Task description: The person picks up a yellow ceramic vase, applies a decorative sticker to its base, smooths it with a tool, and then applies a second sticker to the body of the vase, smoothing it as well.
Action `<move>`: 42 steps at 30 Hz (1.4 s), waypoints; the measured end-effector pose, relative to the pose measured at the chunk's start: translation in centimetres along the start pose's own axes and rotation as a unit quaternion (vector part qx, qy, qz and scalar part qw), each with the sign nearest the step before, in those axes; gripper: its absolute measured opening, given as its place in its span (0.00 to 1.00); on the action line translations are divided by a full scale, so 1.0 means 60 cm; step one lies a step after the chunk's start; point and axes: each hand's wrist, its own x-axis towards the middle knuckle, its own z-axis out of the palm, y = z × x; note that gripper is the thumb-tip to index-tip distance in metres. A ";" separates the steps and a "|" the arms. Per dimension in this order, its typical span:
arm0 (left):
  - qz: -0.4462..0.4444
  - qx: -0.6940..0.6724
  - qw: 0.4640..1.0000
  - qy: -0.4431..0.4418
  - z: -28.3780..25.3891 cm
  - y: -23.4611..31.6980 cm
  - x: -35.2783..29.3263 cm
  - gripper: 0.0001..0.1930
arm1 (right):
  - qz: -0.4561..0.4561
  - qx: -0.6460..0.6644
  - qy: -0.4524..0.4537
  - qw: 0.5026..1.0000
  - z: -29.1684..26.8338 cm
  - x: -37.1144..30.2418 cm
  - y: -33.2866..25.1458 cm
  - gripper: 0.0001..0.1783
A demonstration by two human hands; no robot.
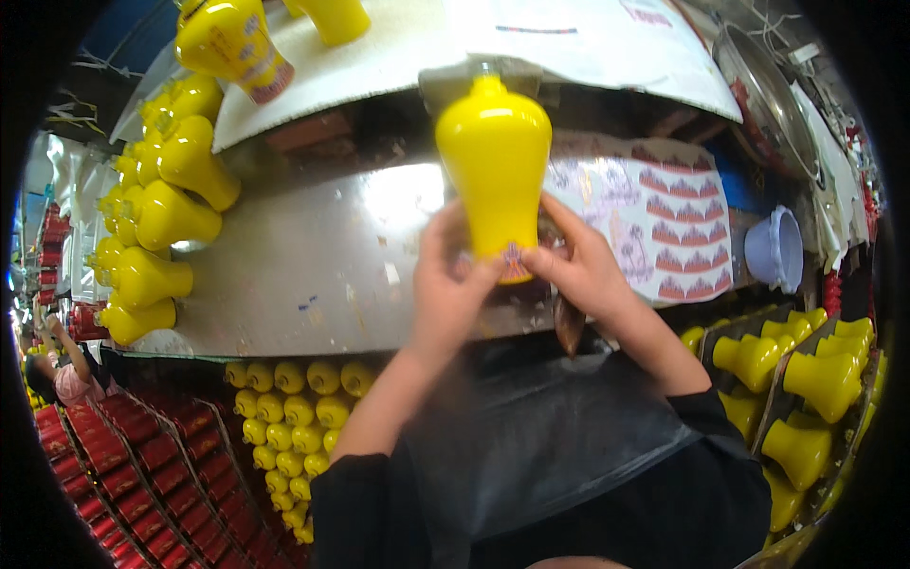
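A glossy yellow bottle (494, 161) with a wide shoulder and narrow neck stands before me, its neck toward the far side. My left hand (450, 270) grips the bottle's lower left side, thumb on its front near the base. On the lower right, my right hand (580, 270) is closed round it, its thumb beside a small purple and red printed decal (513, 256) on the base. Both hands' other fingers are partly hidden behind the bottle. Below my right palm, a brown, tapered object (569, 325) shows; its kind is unclear.
Printed decal sheets (682, 223) lie right of the bottle on the metal table (313, 251). Yellow bottles (175, 213) crowd its left end. A decorated bottle (232, 47) rests on the white board (427, 43). A lavender bucket (774, 248) and racked bottles (825, 379) stand to the right.
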 end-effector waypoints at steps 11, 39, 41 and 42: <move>0.021 0.027 0.999 -0.042 -0.005 0.011 0.002 0.41 | 0.034 0.195 0.109 0.974 -0.064 0.020 -0.068 0.15; 0.103 0.176 0.979 0.028 0.014 -0.008 -0.009 0.29 | 0.023 0.016 -0.039 0.999 -0.013 0.013 -0.033 0.37; 0.107 0.156 0.982 0.027 0.013 -0.013 -0.008 0.30 | 0.049 0.006 -0.054 0.997 -0.010 0.013 -0.024 0.41; 0.110 0.146 0.983 0.024 0.012 -0.015 -0.007 0.30 | 0.043 0.013 -0.053 0.998 -0.011 0.012 -0.021 0.42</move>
